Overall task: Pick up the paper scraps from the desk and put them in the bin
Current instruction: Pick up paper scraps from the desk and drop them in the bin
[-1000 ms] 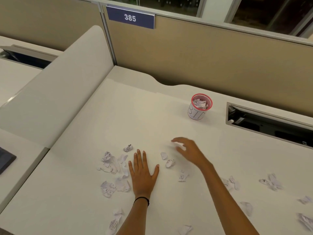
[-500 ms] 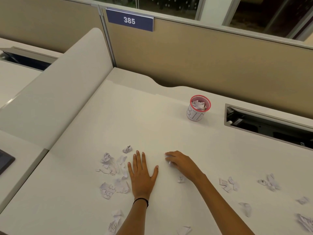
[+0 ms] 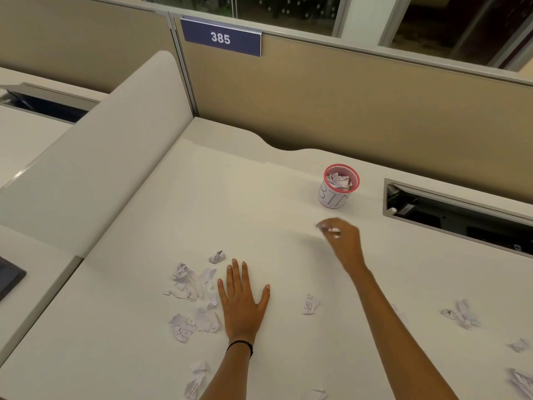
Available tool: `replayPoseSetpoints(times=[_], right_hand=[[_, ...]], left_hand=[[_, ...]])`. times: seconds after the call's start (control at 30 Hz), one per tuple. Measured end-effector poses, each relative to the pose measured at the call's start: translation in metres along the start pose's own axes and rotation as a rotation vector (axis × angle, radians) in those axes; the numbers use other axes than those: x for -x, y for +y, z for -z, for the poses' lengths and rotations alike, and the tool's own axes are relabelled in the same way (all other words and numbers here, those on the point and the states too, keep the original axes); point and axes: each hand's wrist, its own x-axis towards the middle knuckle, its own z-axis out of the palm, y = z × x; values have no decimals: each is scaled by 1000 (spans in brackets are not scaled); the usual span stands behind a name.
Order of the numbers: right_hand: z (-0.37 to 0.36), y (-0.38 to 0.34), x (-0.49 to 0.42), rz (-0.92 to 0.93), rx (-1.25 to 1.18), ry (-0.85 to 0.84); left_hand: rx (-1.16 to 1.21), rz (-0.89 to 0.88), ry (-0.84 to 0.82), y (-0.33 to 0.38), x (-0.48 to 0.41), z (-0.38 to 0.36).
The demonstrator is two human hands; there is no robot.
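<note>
Lightness is my main guess about the paper scraps [image 3: 189,287] in the head view. They are torn, crumpled bits of printed sheet, soft, thin and easily flicked aside. They look best taken by a raised crease between fingertip and thumb, rather than scraped flat off the smooth desk [image 3: 230,212]. Most lie in a loose cluster just left of the left hand [image 3: 242,301], which rests palm down on the desk, fingers straight and slightly spread, holding nothing. One scrap lies alone between the two forearms, and others are scattered well apart toward the right and near edges. The right hand [image 3: 344,241] hangs above the desk, near the red-rimmed bin [image 3: 331,200] but short of it. Its fingertips [image 3: 321,226] are blurred yet appear pinched together on a small white scrap [image 3: 333,231], which peeks out between them and the thumb. The bin, marked BIN, already holds crumpled paper.
</note>
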Motion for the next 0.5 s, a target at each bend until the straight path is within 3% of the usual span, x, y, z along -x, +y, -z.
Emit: replayPoseSetpoints(times=[0.2,0.5], right_hand=[[35,-29,-63,83,11,336],[44,-39,-81,50,159,229]], left_hand=[[-5,5,-1,0,0,1],[2,5,-6,-1,0,0]])
